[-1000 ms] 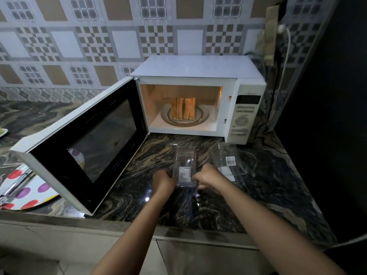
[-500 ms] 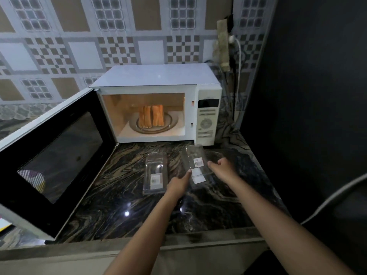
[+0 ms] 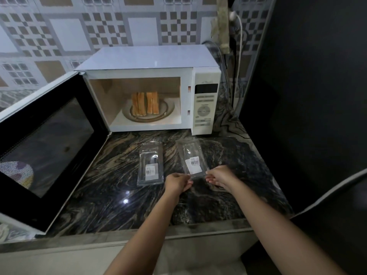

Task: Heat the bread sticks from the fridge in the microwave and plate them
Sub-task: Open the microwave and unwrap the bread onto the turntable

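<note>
Dim, cool overall light. Brightest zone is warm lamp inside microwave (image 3: 151, 56) cavity, bread sticks (image 3: 145, 105) glowing orange. Wall tiles (image 3: 67, 34) pale bluish, evenly lit. Right side near black, no detail. Two small white glare spots on glossy tabletop (image 3: 111, 175) near front. Faint sheen on right clear packet (image 3: 193, 155); label print too soft to read. Wide-angle bending: tile lines and tabletop edge curve toward frame borders.
</note>
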`<state>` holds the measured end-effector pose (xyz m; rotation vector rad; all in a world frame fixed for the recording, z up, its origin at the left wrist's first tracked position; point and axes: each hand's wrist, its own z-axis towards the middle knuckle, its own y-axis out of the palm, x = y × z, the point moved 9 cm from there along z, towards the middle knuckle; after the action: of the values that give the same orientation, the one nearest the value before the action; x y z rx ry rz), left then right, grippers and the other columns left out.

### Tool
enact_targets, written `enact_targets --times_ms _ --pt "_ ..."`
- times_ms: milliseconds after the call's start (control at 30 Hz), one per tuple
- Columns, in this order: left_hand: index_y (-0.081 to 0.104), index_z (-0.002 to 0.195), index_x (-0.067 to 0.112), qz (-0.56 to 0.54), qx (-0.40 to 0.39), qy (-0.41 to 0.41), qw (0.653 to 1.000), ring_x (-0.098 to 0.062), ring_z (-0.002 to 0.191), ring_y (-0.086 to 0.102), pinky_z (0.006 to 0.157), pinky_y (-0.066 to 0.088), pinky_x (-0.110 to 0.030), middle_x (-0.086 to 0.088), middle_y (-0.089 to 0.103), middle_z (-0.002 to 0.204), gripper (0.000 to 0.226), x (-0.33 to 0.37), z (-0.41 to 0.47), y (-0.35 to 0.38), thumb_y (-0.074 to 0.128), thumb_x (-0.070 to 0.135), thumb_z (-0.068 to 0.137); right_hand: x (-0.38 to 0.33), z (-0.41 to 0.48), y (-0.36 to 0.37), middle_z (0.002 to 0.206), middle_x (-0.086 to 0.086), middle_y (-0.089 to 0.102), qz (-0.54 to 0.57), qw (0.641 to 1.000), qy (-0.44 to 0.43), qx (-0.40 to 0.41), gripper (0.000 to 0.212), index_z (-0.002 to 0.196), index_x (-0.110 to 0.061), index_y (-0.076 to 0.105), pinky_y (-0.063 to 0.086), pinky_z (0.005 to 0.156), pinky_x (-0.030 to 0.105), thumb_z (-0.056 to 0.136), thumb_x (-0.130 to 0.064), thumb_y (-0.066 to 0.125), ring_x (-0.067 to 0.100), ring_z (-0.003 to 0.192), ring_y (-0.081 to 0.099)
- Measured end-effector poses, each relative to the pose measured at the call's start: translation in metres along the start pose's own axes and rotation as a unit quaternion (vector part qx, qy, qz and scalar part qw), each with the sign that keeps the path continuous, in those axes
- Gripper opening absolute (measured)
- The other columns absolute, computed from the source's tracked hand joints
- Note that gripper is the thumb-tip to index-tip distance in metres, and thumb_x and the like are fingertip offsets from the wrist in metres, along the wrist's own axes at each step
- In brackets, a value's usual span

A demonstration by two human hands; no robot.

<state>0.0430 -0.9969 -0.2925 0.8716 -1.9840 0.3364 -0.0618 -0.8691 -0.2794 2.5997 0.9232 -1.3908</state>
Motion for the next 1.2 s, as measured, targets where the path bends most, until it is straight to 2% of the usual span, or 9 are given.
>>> enact_targets --times_ms 167,400,500,600,767,833,933,1067,1200 --pt "0.053 0.074 -0.001 -0.004 -0.005 -0.032 0.999 -0.02 0.061 0.058 0.049 0.055 -0.018 -0.016 0.058 0.067 0.014 -0.002 -0.004 -0.001 0.061 -0.011 0.081 0.003 0.002 -0.006 0.05 0.006 0.06 -0.038 0.998 0.0 0.042 0.024 0.066 0.001 0.056 0.036 0.029 0.01 0.088 0.004 0.048 0.0 0.024 0.047" --pt "0.05 0.071 0.0 0.0 0.012 -0.052 0.999 -0.011 0.033 0.057 0.04 0.053 -0.019 -0.011 0.059 0.047 0.02 -0.002 -0.007 -0.002 0.062 -0.014 0.079 0.003 -0.001 -0.009 0.06 0.009 0.062 -0.045 0.998 -0.001 0.041 0.023 0.065 0.002 0.059 0.037 0.031 0.01 0.085 0.004 0.048 0.001 0.025 0.048" --pt "0.057 0.07 0.001 0.079 0.029 -0.007 0.996 -0.012 0.043 0.06 0.048 0.054 -0.02 -0.01 0.062 0.058 0.015 0.002 -0.008 -0.004 0.065 -0.002 0.083 0.002 -0.005 -0.011 0.05 0.005 0.062 -0.079 0.996 -0.01 0.04 0.024 0.061 -0.001 0.058 0.031 0.029 0.009 0.083 0.002 0.049 0.002 0.024 0.047" --pt "0.067 0.082 0.006 0.271 0.079 0.113 0.953 -0.015 0.069 0.061 0.062 0.048 -0.025 -0.003 0.065 0.073 0.016 0.024 -0.023 -0.012 0.065 0.021 0.086 -0.005 -0.008 -0.01 0.056 0.005 0.059 -0.179 0.982 -0.04 0.034 0.024 0.059 -0.007 0.056 0.038 0.041 0.016 0.083 -0.006 0.053 0.01 0.039 0.05" --pt "0.058 0.108 0.006 0.258 0.188 0.321 0.892 -0.014 0.099 0.048 0.084 0.037 -0.019 -0.002 0.051 0.106 0.022 0.067 -0.068 -0.043 0.058 0.018 0.091 -0.035 -0.019 -0.023 0.065 0.005 0.048 -0.269 0.945 -0.143 0.12 0.026 0.064 -0.013 0.047 0.031 0.052 0.025 0.086 -0.025 0.056 0.016 0.059 0.046" --pt "0.051 0.12 0.007 0.25 0.239 0.319 0.882 -0.016 0.115 0.04 0.097 0.036 -0.027 -0.004 0.044 0.121 0.034 0.074 -0.07 -0.067 0.058 0.021 0.09 -0.044 -0.024 -0.022 0.102 0.013 0.059 -0.234 0.946 -0.177 0.135 0.029 0.102 -0.005 0.057 0.038 0.071 0.024 0.088 -0.03 0.058 0.024 0.093 0.057" --pt "0.041 0.133 0.008 0.279 0.29 0.271 0.875 -0.027 0.131 0.033 0.107 0.032 -0.041 -0.012 0.039 0.139 0.06 0.078 -0.057 -0.101 0.065 0.032 0.084 -0.043 -0.022 -0.005 0.143 0.014 0.038 -0.215 0.957 -0.168 0.099 0.072 0.141 -0.003 0.033 0.038 0.1 0.032 0.087 -0.042 0.06 0.029 0.129 0.042" --pt "0.018 0.148 0.009 0.286 0.235 0.201 0.907 -0.031 0.142 0.019 0.113 0.024 -0.049 -0.014 0.022 0.153 0.1 0.068 -0.031 -0.116 0.072 0.049 0.073 -0.036 -0.012 0.019 0.157 0.011 0.014 -0.211 0.964 -0.15 0.062 0.102 0.15 -0.009 0.011 0.025 0.115 0.043 0.077 -0.051 0.068 0.028 0.143 0.019" --pt "0.01 0.15 0.018 0.285 0.191 0.175 0.923 -0.031 0.142 0.02 0.113 0.026 -0.05 -0.012 0.02 0.155 0.118 0.064 -0.006 -0.121 0.075 0.06 0.061 -0.036 -0.004 0.029 0.154 0.011 0.023 -0.173 0.969 -0.164 0.068 0.107 0.148 -0.013 0.014 0.032 0.111 0.046 0.069 -0.049 0.076 0.029 0.139 0.028"
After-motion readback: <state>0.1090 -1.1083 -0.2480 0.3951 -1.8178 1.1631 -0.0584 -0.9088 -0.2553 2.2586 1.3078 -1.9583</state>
